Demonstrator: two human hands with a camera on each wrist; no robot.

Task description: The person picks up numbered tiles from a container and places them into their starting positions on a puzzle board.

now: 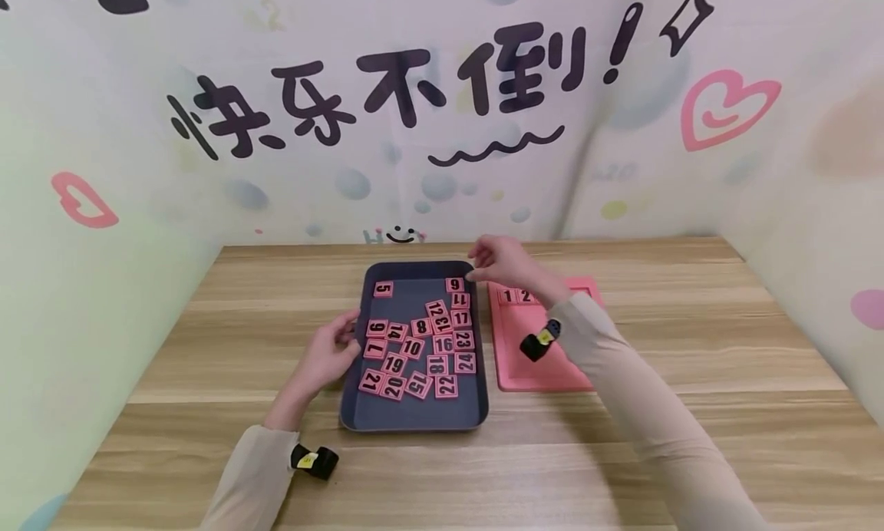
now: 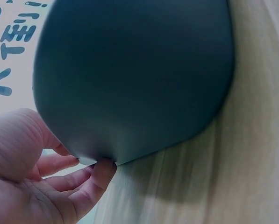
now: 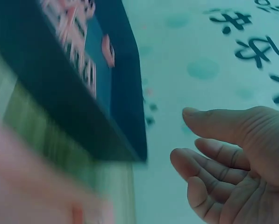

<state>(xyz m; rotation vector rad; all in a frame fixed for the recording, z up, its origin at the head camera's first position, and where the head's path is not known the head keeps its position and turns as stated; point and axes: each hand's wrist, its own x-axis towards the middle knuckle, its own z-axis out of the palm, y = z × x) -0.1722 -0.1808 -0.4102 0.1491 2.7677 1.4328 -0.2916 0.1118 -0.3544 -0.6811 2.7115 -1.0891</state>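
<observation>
A dark grey tray (image 1: 414,417) lies on the table with several pink number tiles (image 1: 412,348) scattered in it. At its left rim my left hand (image 1: 333,351) holds the edge, with fingertips (image 2: 104,170) against the outer side and the thumb partly hidden behind the rim. My right hand (image 1: 503,261) hovers by the tray's far right corner, near a tile (image 1: 454,285). Its fingers are loosely bent, and nothing sits between thumb and fingers in the right wrist view. A pink board (image 1: 514,347) right of the tray bears tiles 1 (image 1: 507,296) and 2 (image 1: 526,295); my right forearm covers part of it.
The wooden table (image 1: 442,477) carries the tray and board side by side. Behind it hangs a white printed backdrop (image 1: 311,193). Inside the tray, a tile marked 5 (image 1: 383,289) lies apart at the far left. Black wrist cameras (image 1: 542,341) are strapped to both sleeves.
</observation>
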